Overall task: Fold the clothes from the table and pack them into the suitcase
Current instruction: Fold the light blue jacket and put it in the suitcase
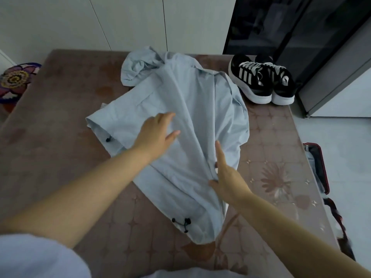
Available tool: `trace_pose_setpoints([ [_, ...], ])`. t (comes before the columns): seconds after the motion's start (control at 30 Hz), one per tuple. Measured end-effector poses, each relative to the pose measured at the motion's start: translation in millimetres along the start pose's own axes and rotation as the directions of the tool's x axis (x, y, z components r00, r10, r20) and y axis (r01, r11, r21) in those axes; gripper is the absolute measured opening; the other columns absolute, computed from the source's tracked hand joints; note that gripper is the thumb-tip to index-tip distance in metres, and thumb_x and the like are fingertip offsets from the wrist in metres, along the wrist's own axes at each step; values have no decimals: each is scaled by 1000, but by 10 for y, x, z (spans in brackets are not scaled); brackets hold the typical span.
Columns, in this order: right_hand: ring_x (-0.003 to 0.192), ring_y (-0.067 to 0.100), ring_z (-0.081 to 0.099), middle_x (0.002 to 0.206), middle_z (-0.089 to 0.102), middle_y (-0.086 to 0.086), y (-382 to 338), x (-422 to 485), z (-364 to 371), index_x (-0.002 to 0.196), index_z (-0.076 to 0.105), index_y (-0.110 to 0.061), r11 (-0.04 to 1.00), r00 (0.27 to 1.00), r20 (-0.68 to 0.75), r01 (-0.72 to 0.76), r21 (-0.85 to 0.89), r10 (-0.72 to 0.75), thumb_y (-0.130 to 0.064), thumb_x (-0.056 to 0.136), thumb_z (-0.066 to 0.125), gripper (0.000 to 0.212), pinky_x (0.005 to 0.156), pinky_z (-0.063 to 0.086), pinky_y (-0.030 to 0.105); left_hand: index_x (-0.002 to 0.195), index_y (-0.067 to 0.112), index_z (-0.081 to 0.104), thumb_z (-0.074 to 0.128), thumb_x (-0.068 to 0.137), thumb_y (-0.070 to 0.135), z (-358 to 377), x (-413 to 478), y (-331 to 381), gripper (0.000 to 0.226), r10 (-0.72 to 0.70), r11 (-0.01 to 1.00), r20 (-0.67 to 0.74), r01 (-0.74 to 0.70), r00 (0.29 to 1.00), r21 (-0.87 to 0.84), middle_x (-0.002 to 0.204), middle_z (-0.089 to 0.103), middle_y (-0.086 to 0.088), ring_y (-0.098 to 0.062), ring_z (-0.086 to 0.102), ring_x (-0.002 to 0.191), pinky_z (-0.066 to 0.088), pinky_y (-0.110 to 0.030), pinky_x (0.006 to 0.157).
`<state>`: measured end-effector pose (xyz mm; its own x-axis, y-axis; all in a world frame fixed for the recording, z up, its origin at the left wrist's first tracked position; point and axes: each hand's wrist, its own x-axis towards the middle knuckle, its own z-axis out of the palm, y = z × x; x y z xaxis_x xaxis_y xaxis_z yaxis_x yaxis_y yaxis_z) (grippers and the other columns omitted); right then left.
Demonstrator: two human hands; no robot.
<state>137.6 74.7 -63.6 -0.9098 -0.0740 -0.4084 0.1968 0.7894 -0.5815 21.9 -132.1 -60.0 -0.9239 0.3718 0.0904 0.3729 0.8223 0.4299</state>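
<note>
The light blue hooded jacket (180,109) is lying spread on the table (60,127), under both hands, and its hood is bunching at the far end, beyond the fingertips. The left hand (158,135) is resting flat on the jacket with fingers straight and a little apart. The right hand (222,171) is lying against a raised fold of the cloth, fingers stretched forward; I cannot tell if the thumb is pinching the fabric. A black drawstring toggle (181,224) is hanging at the hem, nearer to the person than the right hand. The suitcase (319,169), open, is standing on the floor to the right of the right hand. Black and white sneakers (261,79) are sitting far beyond it.
</note>
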Motion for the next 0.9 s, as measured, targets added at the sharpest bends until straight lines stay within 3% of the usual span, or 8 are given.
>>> trace_pose_setpoints([
  [0.07,86,24,62,111,58,9,81,-72,-6,140,-31,-36,1000,998,58,-19,-21,20,-5,86,58,108,74,51,31,135,6,40,58,89,33,-69,332,-172,56,-125,992,-53,126,991,26,127,51,-19,-38,50,112,38,-44,96],
  [0.27,104,31,60,141,43,11,380,211,-509,144,-24,-28,967,980,41,-183,-180,193,-11,79,72,117,89,49,41,137,9,36,67,84,31,-164,745,-762,65,-387,912,-98,396,917,104,137,42,-20,-38,40,125,32,-47,104],
  [0.4,102,30,59,138,45,8,403,457,-685,147,-15,-26,957,982,-2,-184,-224,189,-8,75,75,117,86,50,40,140,13,31,64,84,38,-136,649,-1157,70,-610,777,-32,605,792,171,139,40,-19,-38,37,128,30,-46,106],
  [0.53,105,31,57,140,39,10,343,589,-678,148,-11,-23,944,985,-19,-169,-285,171,-9,79,70,107,84,50,38,137,12,35,60,89,30,-59,463,-1491,57,-679,733,79,667,730,134,130,52,-17,-37,50,116,40,-45,97],
  [0.63,105,34,56,140,33,12,185,627,-725,148,2,-19,943,984,-102,-172,-285,149,-22,83,67,92,76,48,38,131,8,49,56,90,14,-108,470,-1364,42,-601,795,22,594,799,124,126,57,-17,-36,54,113,43,-43,93],
  [0.7,111,32,53,139,35,11,38,665,-797,145,16,-17,963,982,-171,-119,-243,78,-30,85,66,79,82,47,40,122,8,58,54,90,10,-159,466,-1005,32,-483,872,-4,481,876,90,120,61,-16,-33,56,109,43,-37,90],
  [0.83,120,22,48,138,42,3,-366,799,-928,137,39,-21,998,982,-187,-14,60,25,-44,87,59,58,96,43,37,117,6,59,47,92,8,-137,280,133,27,-198,980,121,199,973,6,111,63,-17,-31,59,96,46,-35,84],
  [0.9,122,22,47,139,43,2,-573,876,-945,138,37,-22,976,986,-144,-47,210,79,-52,86,56,63,98,41,35,114,5,56,44,91,9,64,64,652,26,-35,999,218,33,975,11,103,62,-15,-30,56,88,45,-27,75],
])
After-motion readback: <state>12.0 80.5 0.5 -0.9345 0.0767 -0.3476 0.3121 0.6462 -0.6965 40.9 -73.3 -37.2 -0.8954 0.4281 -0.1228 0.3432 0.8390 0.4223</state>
